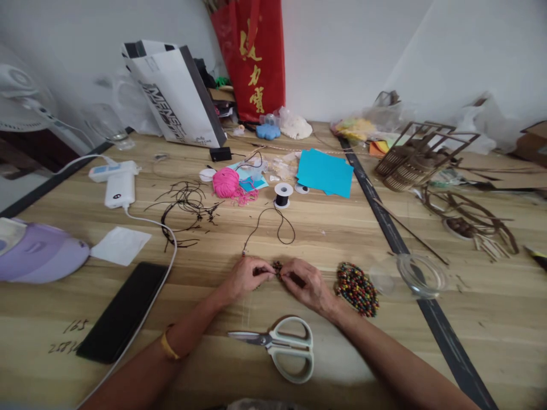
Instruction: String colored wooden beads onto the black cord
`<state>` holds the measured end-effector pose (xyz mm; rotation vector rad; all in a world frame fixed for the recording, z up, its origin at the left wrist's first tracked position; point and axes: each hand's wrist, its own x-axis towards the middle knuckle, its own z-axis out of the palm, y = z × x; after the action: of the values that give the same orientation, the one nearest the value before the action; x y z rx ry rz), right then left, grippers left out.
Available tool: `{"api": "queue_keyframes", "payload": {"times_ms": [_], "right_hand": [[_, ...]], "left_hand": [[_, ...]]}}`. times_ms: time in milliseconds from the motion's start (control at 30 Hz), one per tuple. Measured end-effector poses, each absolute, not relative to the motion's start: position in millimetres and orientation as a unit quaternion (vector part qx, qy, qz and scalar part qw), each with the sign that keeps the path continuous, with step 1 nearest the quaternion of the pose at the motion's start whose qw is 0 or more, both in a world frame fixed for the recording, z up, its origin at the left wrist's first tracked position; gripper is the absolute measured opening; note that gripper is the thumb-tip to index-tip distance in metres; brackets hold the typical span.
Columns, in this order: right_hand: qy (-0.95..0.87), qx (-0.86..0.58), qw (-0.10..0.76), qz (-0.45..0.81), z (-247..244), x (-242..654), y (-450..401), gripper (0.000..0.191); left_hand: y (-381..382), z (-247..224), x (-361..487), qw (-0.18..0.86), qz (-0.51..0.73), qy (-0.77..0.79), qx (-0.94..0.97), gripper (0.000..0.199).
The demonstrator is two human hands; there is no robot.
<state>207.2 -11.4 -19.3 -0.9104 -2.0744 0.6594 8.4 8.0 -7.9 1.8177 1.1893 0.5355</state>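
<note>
My left hand (249,278) and my right hand (306,283) meet above the table with thumbs and forefingers pinched. Between their fingertips is a short cluster of small dark beads (277,266) on a cord, partly covered by the fingers. A thin black cord (258,220) runs from a white-flanged spool (282,195) toward the back of my left hand, with a bead or so near its end. Scissors with pale handles (292,348) lie just below the hands, blades pointing left. To the right of my right hand is a heap of multicoloured beads (358,289).
At left lie a black phone (123,312), a white cable, a power bank (120,188) and tangled black cord (188,208). Pink yarn (226,183) and blue sheets (325,172) are farther back. Clear tubing (421,276) and a bamboo basket (404,168) stand right.
</note>
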Motion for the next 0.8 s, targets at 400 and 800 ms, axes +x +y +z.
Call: {"api": "queue_keyframes", "payload": {"times_ms": [400, 800], "right_hand": [[-0.802, -0.345, 0.401, 0.277, -18.1, 205.4, -10.4, 0.009], [-0.787, -0.353, 0.401, 0.308, -24.8, 207.7, -10.5, 0.005]], "left_hand": [[5.2, -3.6, 10.2, 0.447, 0.230, 0.465, 0.729, 0.007], [4.7, -10.7, 9.8, 0.470, 0.242, 0.458, 0.714, 0.006]]}}
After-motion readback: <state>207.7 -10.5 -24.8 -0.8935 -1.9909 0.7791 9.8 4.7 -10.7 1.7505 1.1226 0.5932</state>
